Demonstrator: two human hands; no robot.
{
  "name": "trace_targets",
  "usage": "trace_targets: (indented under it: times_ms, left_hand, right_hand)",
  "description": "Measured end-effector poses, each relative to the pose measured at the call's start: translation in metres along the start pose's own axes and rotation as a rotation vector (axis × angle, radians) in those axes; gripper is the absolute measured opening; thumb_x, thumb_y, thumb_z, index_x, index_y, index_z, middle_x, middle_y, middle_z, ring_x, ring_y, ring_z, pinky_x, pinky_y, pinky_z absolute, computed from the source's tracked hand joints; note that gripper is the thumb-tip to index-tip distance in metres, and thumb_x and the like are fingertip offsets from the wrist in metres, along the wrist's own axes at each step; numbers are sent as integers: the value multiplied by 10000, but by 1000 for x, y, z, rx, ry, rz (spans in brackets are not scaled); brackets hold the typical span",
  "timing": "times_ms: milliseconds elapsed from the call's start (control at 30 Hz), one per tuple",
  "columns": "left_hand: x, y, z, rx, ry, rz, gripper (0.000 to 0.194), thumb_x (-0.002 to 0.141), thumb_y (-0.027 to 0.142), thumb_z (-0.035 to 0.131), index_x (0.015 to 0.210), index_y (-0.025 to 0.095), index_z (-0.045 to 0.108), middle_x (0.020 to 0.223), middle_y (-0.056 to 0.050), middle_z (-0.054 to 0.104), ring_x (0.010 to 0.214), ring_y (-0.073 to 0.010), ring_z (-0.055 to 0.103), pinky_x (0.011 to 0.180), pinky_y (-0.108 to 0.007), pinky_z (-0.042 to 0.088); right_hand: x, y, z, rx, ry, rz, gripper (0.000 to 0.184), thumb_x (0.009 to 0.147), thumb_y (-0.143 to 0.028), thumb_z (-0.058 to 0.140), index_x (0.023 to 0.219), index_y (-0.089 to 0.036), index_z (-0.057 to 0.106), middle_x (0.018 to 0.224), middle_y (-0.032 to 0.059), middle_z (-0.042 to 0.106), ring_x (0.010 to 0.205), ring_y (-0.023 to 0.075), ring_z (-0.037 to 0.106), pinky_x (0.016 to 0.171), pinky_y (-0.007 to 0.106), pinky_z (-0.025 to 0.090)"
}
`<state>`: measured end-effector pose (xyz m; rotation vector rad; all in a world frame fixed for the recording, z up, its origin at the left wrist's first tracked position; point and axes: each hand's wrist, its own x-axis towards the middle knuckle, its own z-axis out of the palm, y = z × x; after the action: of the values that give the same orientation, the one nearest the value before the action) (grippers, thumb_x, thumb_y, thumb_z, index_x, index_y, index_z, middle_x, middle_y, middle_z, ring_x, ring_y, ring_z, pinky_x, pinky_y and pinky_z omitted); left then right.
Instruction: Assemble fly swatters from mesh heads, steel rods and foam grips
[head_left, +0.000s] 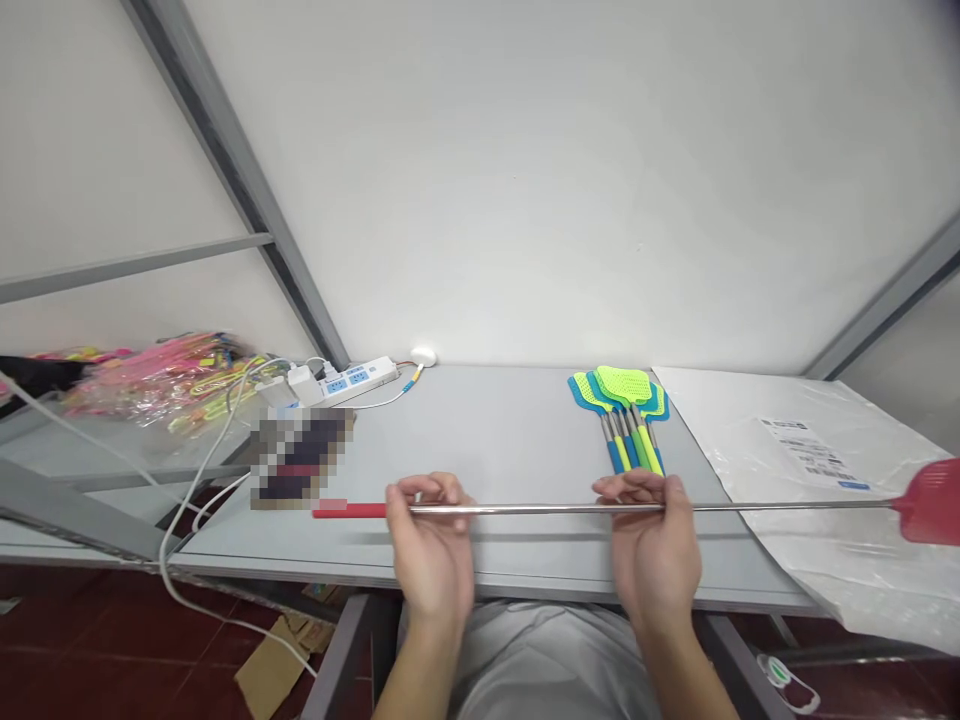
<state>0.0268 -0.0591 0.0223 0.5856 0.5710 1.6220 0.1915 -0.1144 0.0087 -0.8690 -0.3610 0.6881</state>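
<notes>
A red fly swatter (525,509) with a long, thin metal rod lies level across both my hands, above the front of the grey table. My left hand (433,550) grips it where the red handle meets the rod. Further along the rod, my right hand (651,545) pinches it between thumb and fingers. The red paddle head sticks out at the far right, partly cut off by the picture's edge. Just beyond my right hand rests a bunch of short fly swatters (626,415) with green and blue heads; their handle ends are partly hidden by my fingers.
A white plastic mailer bag (757,430) with a printed label covers the table's right side. At the back left sits a power strip (360,378) with plugs and white cables. Bagged colourful goods (172,380) lie further left. Cardboard (274,665) is on the floor.
</notes>
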Motion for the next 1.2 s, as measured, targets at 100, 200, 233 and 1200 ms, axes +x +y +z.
trace_targets:
  times_ms: [100,200,233,1200]
  left_hand:
    - [-15,-16,8,74,-129,-64,334,958,485,403,813,217,539,766,-26,577,669,-149,516,597,-263,429]
    - [-22,-23,10,118,-258,-95,360,979,463,359,838,210,573,867,-54,611,756,-165,536,655,-281,439]
    - [-22,-23,9,134,-286,-104,370,982,462,355,850,207,588,900,-60,614,760,-162,535,665,-283,437]
    - [39,41,-28,37,299,248,350,861,348,422,553,186,379,508,39,357,494,-114,342,546,-272,377]
  right_hand:
    - [-16,13,11,4,-95,113,410,935,-498,418,851,-187,670,757,71,714,807,222,671,772,369,477]
    - [-20,18,14,19,-154,141,445,943,-503,393,860,-179,687,807,91,724,849,237,664,809,391,462]
    - [-19,17,12,16,-167,135,451,948,-499,387,872,-178,694,817,93,724,862,237,659,833,394,452]
    - [25,-15,-13,136,172,-89,436,931,-439,378,1009,-169,710,855,62,714,874,163,627,745,289,453]
